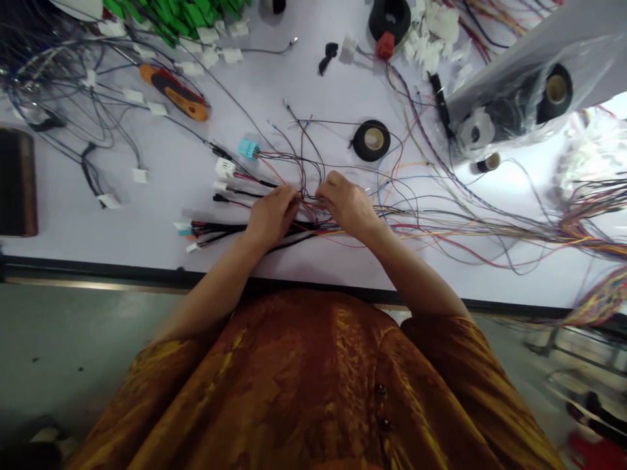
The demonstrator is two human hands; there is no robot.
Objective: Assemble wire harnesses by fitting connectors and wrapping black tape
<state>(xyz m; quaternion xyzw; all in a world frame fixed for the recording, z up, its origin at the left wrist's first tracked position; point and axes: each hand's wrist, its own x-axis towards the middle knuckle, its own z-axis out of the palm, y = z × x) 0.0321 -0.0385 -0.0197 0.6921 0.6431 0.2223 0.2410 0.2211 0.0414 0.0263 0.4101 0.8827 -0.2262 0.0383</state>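
Over a bundle of thin coloured wires (406,228), both my hands work close together. My left hand (274,212) has its fingers pinched on wires at the bundle's left part. Just to its right, my right hand (347,203) pinches wires too; the exact strands are hidden by the fingertips. Left of my hands lie the wires' connector ends: a light blue connector (249,149), a white connector (225,168) and a small black one (219,198). Black-sleeved branches (220,228) run under my left hand. Loose wire ends with metal terminals (285,103) point away behind the hands.
A roll of black tape (371,140) lies behind my right hand. An orange screwdriver-like tool (174,91) rests at the back left, near green connectors (191,16). A phone-like dark object (17,183) sits far left. A plastic bag (519,111) with tape rolls stands right.
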